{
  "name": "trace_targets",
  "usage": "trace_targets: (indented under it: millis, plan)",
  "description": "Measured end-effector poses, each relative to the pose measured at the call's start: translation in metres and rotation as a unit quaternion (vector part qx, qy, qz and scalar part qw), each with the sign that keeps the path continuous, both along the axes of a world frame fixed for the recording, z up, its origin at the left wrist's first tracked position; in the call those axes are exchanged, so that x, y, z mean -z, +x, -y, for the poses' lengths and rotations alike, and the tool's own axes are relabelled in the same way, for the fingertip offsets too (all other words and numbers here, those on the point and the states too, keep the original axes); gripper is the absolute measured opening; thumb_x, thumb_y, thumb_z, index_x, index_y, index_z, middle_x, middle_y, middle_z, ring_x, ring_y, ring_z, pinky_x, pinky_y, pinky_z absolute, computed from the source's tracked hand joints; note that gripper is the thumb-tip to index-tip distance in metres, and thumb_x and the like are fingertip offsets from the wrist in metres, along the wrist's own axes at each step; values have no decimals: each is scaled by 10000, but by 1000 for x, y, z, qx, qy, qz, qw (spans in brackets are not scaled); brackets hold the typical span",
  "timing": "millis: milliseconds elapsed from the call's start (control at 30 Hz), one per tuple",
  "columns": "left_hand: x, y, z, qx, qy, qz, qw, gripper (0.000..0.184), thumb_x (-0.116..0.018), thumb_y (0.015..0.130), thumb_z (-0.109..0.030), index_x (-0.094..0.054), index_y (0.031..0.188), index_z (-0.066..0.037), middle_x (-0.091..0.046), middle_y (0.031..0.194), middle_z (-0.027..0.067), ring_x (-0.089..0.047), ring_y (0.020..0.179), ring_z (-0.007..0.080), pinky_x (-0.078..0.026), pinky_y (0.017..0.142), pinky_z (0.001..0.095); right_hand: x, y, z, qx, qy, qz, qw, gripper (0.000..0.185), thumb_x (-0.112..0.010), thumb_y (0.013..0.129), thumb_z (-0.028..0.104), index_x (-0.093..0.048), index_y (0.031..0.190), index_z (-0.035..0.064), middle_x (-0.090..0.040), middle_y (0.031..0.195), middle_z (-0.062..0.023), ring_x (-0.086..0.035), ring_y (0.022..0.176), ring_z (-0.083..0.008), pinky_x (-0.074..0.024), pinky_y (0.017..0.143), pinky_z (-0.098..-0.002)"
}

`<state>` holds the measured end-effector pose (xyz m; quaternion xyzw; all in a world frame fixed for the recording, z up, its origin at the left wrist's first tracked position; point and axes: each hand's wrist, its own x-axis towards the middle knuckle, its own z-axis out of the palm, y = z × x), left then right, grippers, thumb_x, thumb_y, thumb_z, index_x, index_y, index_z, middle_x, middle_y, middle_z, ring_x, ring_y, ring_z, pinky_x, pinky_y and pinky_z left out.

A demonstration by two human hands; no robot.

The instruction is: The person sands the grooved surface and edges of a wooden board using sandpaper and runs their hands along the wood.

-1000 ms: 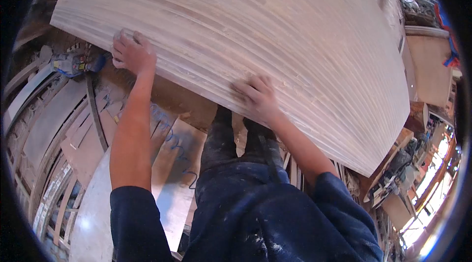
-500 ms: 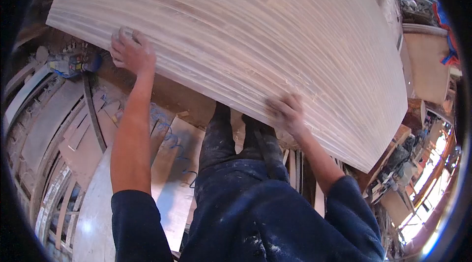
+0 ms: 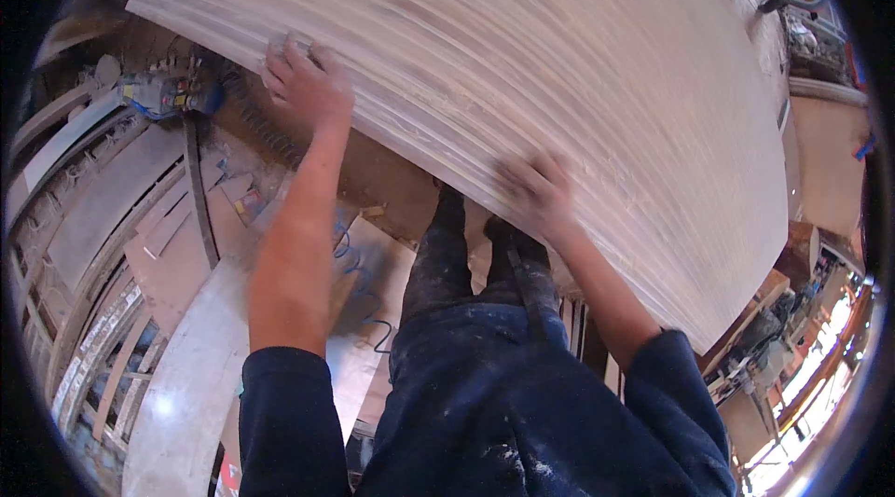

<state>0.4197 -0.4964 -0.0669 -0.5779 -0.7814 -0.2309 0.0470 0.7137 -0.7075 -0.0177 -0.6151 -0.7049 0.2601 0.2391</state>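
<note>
A large pale wooden panel [image 3: 522,49] with curved, streaky strips fills the upper view, and light dust and fine shavings lie on it. My left hand [image 3: 309,85] rests at the panel's near left edge, its dusty fingers apart and bent onto the surface. Further right, my right hand [image 3: 539,194] is on the panel close to the near edge. Motion smears its fingers, and whether anything is under them cannot be made out.
Below the panel's left end sits a dusty machine [image 3: 172,96] with a blue part. A coiled blue hose [image 3: 350,259] hangs near a pale board [image 3: 373,283]. Boards and frames [image 3: 112,217] are stacked at left. More wooden pieces [image 3: 825,161] stand at right.
The view has shifted, so the panel and surroundings sit further right and lower. My left hand stays at the panel's edge. My right hand has shifted slightly along the surface, still blurred.
</note>
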Motion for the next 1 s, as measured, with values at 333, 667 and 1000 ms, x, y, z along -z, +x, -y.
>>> trace_targets:
  millis: [333, 667, 1000]
  plan:
    - [-5, -2, 1, 11, 32, 42, 999, 393, -506, 997, -257, -541, 1362, -115, -433, 1480, 150, -353, 1373, 412, -306, 1094, 569, 23, -118, -137, -25, 116, -69, 990, 219, -688, 836, 165, -748, 1046, 143, -628, 980, -103, -567, 951, -324, -426, 832, -460]
    - [-5, 1, 0, 12, 35, 49, 998, 377, -505, 1000, -253, -551, 1347, -115, -438, 1477, 146, -339, 1386, 404, -303, 1093, 569, -10, 33, 21, -13, -70, 52, 996, 305, -745, 830, 178, -760, 1134, 188, -639, 934, -80, -599, 912, -280, -413, 908, -416]
    - [-4, 3, 3, 2, 36, 9, 999, 383, -490, 1007, -284, -545, 1354, -131, -445, 1469, 144, -336, 1395, 402, -302, 1093, 576, 12, -122, -145, -38, 34, -62, 997, 259, -647, 900, 263, -723, 1129, 169, -596, 1047, -144, -555, 1037, -339, -367, 974, -486]
